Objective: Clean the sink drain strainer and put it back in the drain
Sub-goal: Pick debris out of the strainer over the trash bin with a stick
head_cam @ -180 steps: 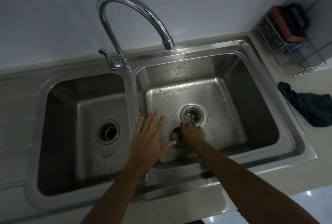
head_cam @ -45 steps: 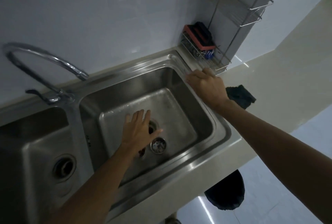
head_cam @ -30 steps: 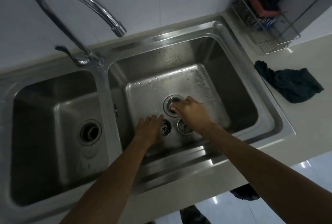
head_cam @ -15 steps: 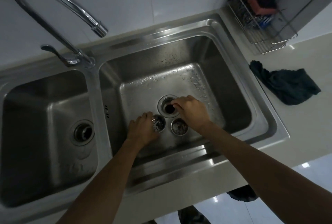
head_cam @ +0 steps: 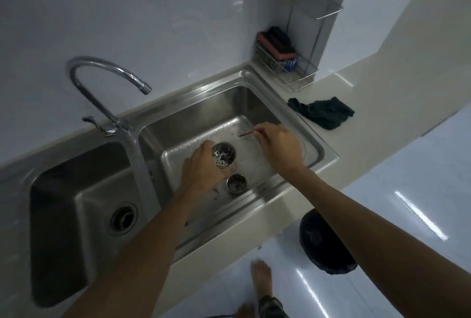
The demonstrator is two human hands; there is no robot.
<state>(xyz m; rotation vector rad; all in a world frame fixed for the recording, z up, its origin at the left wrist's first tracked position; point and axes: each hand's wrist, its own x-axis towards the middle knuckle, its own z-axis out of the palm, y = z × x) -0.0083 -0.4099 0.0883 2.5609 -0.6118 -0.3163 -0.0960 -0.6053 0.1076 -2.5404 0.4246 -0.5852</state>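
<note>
My left hand grips a perforated steel strainer basket, lifted above the floor of the right sink basin and tilted so its dirty inside faces me. My right hand pinches a thin stick that points left toward the strainer, a short gap away from it. A second round metal strainer piece with dark grime lies on the basin floor just below the left hand. The drain of the right basin is hidden behind my hands.
A curved chrome tap stands between the two basins. The left basin has its own drain. A dark cloth lies on the counter right of the sink, a wire rack with sponges in the corner, a dark bin on the floor.
My left hand has lifted the strainer basket off the basin floor. My right hand left the drain and now holds a thin stick. The view has swung to the right.
</note>
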